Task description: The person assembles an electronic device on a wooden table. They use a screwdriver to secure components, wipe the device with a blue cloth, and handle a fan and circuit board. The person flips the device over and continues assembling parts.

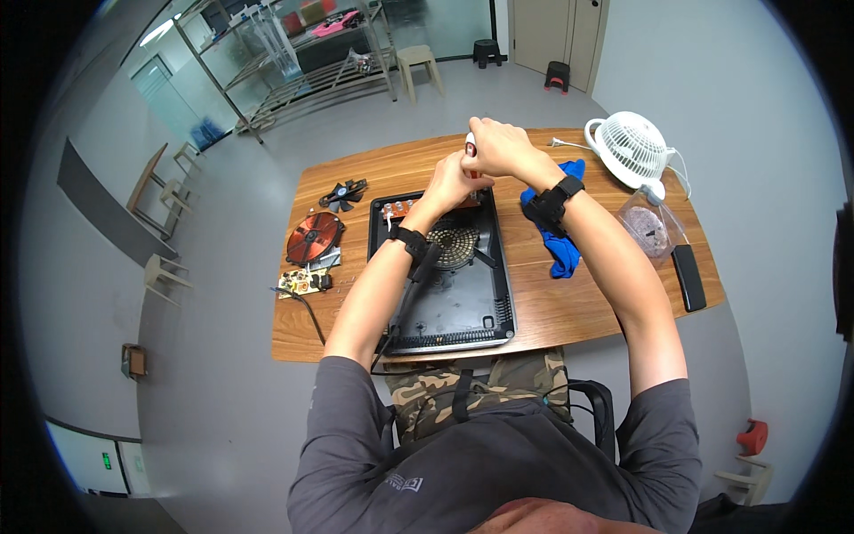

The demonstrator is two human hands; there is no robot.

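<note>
A shallow black appliance housing [454, 307] with a round vent grille [454, 245] lies open on the wooden table in front of me. Over its far right corner both hands meet around an upright screwdriver [471, 141] with a white and red handle. My right hand [503, 149] grips the upper handle; my left hand [451, 184] closes around it lower down. The screwdriver's tip is hidden behind my fingers. Along the housing's far edge sits a narrow orange-red circuit board [398, 209], partly covered by my left forearm.
Left of the housing lie a black fan [342, 194], a copper coil [314, 238] and a circuit board [305, 282] with a black cable. To the right are a blue cloth [562, 255], a white desk fan [632, 147], a clear plastic container [647, 230] and a black slab-shaped device [688, 278].
</note>
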